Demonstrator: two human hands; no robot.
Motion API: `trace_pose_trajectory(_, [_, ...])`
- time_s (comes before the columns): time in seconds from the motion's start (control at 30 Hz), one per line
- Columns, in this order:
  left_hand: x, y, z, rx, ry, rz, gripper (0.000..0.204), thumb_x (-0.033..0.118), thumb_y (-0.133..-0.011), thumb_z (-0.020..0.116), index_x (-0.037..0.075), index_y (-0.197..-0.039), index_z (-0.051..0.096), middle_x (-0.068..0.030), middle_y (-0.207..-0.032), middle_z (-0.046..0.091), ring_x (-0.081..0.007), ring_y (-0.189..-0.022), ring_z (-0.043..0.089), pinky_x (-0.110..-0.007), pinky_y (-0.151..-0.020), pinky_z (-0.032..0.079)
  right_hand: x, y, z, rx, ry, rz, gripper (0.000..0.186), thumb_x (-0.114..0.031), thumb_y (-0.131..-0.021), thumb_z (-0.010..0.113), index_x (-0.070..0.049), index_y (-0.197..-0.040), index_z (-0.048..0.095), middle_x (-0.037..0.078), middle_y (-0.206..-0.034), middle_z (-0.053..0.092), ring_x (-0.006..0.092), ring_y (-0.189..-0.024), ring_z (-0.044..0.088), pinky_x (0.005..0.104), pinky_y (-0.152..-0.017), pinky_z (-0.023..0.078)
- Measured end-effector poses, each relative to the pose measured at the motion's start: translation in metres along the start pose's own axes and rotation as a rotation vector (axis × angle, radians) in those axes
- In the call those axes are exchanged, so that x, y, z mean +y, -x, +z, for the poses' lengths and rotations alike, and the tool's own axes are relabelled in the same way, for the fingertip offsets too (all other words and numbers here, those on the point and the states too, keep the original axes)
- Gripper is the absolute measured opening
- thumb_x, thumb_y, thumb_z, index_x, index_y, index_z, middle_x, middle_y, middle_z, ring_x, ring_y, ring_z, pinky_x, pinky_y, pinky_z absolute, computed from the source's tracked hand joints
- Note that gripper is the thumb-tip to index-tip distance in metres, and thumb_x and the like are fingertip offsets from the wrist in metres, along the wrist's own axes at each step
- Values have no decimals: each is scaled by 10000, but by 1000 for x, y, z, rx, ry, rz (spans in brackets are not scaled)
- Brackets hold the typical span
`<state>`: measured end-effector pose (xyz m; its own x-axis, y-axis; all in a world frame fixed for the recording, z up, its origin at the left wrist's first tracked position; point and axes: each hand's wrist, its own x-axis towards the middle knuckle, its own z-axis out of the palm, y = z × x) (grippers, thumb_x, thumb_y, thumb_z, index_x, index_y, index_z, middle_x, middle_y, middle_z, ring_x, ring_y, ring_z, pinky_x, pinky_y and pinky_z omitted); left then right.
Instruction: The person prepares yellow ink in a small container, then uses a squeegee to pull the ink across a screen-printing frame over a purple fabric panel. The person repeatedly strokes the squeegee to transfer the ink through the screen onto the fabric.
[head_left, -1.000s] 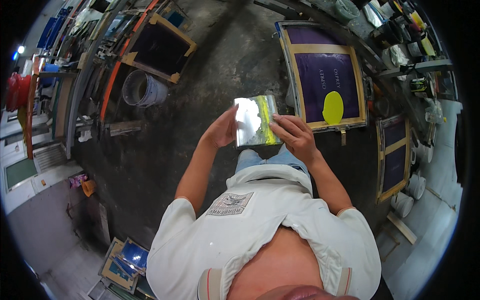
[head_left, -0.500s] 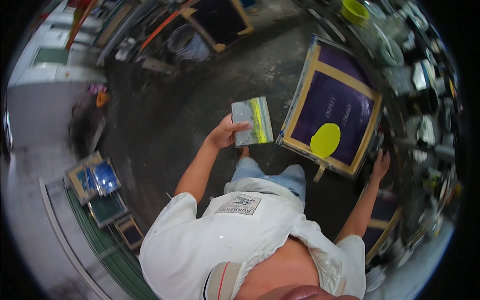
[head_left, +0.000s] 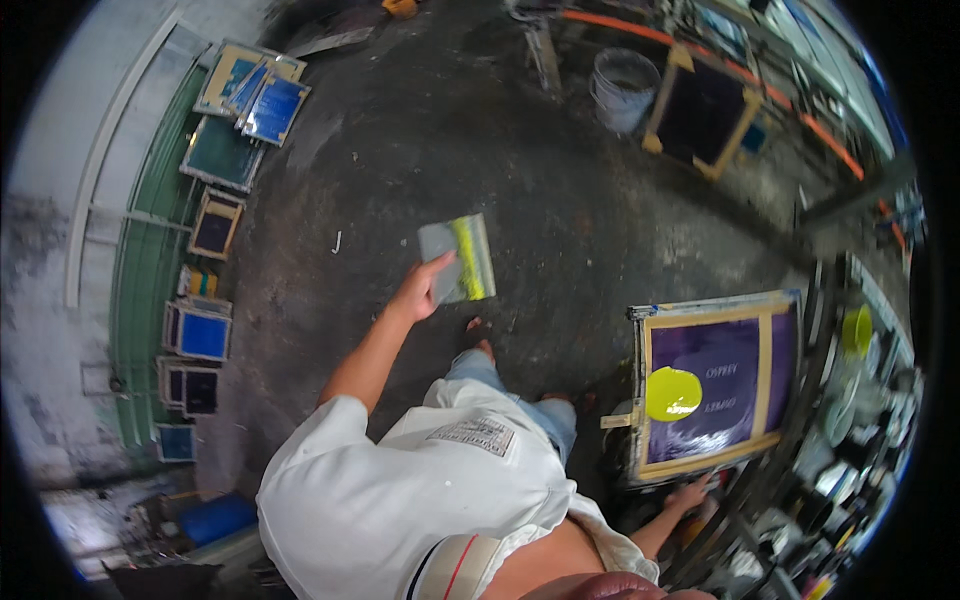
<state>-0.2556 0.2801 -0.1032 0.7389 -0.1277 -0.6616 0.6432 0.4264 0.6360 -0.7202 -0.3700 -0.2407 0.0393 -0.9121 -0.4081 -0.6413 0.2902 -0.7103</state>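
Note:
My left hand (head_left: 420, 292) grips a flat grey scraper plate (head_left: 453, 258) with a band of yellow-green smeared along one side, held out over the dark floor. At the right lies a screen frame (head_left: 653, 455) with tan tape borders and purple mesh (head_left: 705, 345), carrying a round puddle of bright yellow ink (head_left: 672, 392). My right hand (head_left: 690, 492) is low beside that frame's bottom edge, among dark rack parts, and what its fingers are on is unclear.
Stacked screens (head_left: 203, 328) lean along the left wall. A pale bucket (head_left: 622, 95) and another taped screen (head_left: 697, 110) stand at the back right by orange rails (head_left: 830, 135). Containers, including a green tub (head_left: 855, 330), crowd the right. Dark concrete floor (head_left: 370, 170) spreads ahead of me.
The view has swung rightward. My right hand left the plate and moved down beside the purple screen; my left hand kept the plate, turned so its shine is gone.

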Motion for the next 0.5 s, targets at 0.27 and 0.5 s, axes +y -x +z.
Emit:
trace_pose_trajectory(0.27, [68, 180, -77, -567, 704, 400, 545, 338, -966, 660, 49, -1411, 536, -144, -1367, 614, -282, -1294, 582, -481, -1104, 463, -1, 85, -21, -42, 122, -297, 595, -347, -1012, 597, -46, -1508, 467, 177, -1409, 572, 356, -1122, 644, 501, -918, 544])
trace_pose_trajectory(0.5, [70, 276, 38, -927, 631, 646, 1162, 761, -728, 742, 200, -1619, 252, -329, -1641, 126, -609, -1485, 113, -764, -1157, 185, -83, 73, -2, -313, -290, -42, 647, -457, -934, 702, -82, -1431, 525, 112, -1348, 601, 312, -1163, 604, 521, -835, 505])
